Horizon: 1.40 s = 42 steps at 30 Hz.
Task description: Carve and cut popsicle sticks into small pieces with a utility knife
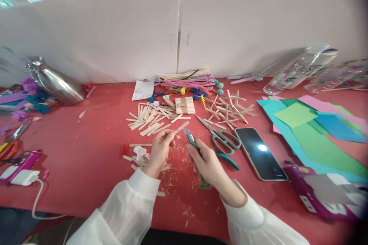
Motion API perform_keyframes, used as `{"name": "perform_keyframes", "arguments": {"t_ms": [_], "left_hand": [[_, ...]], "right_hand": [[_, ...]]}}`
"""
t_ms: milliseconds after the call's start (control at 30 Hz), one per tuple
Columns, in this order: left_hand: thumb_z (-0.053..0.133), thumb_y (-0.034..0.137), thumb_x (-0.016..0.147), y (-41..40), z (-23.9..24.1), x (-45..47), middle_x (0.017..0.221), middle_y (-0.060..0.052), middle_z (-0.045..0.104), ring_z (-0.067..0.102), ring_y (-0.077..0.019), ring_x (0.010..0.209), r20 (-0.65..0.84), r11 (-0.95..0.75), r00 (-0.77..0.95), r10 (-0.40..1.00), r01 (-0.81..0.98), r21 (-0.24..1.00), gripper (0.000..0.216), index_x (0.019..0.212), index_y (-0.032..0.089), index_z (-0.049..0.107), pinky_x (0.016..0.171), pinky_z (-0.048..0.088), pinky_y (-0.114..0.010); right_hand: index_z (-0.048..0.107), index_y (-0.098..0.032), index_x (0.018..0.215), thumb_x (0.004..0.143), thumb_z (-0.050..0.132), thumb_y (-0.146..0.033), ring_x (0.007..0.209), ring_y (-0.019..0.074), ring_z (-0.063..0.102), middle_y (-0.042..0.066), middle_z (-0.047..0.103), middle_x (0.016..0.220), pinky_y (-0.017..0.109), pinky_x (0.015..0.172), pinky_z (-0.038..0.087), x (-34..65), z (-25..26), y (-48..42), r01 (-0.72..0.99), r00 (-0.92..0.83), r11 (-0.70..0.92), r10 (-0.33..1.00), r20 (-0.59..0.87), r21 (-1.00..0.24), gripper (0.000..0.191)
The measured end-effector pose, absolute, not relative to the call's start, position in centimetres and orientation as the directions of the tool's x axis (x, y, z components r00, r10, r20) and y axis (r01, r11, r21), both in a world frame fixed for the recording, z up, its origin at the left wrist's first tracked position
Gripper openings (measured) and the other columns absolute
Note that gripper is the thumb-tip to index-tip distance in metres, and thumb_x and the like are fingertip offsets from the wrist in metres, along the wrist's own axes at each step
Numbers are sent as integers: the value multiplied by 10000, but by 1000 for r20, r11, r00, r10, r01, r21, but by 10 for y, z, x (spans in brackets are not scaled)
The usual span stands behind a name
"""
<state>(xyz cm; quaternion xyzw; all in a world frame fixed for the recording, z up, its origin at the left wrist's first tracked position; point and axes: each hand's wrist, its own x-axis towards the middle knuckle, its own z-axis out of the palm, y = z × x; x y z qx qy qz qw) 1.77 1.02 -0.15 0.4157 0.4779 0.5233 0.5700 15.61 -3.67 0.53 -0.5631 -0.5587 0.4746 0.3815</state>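
Pale, matt wooden craft sticks [149, 118] lay on a matt red table covering [86, 153] flecked with wood shavings [172, 168]. A glossy black phone [260, 153] mirrored a light beside metal-bladed, green plastic-handled scissors [221, 138]. A polished steel flask [57, 82], matt coloured paper sheets [316, 134] and fuzzy pipe cleaners [189, 82] sat nearby.

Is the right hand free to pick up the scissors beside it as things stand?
Probably not yet: the right hand is closed around a utility knife. The scissors lie just beside it on the table, uncovered, so the path looks free.
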Motion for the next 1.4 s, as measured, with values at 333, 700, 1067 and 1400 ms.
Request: {"name": "perform_keyframes", "arguments": {"t_ms": [333,700,1067,1400], "left_hand": [[642,319,694,9,-1,19,697,-18,652,499,-81,535,-96,91,-16,995,-189,978,171,725,153,617,571,430,-230],[593,318,778,7,4,13,593,19,558,501,-105,550,88,-94,38,995,172,981,155,745,168,612,549,408,-215],[499,199,832,8,-5,7,660,0,598,551,-113,623,461,-464,160,873,567,681,154,696,176,567,590,419,-203],[529,287,799,9,2,7,536,33,508,439,-93,486,256,-256,67,964,478,840,194,649,168,563,505,367,-198]], "right_hand": [[256,-259,686,855,319,-383,470,162,438,-34,401,532,262,482,322,155,8,-35,599,-99,53,995,-8,-799,218],[243,-258,681,888,309,-401,389,124,425,-58,428,521,247,441,303,157,3,-36,479,-144,-17,985,-98,-878,260],[464,-169,851,865,392,-183,473,194,610,39,620,562,251,402,178,145,-4,-41,953,-96,87,995,-16,-291,75],[536,-162,885,858,415,-149,551,203,659,77,680,662,237,404,235,154,3,-36,989,-20,20,1000,5,-149,124]]}}
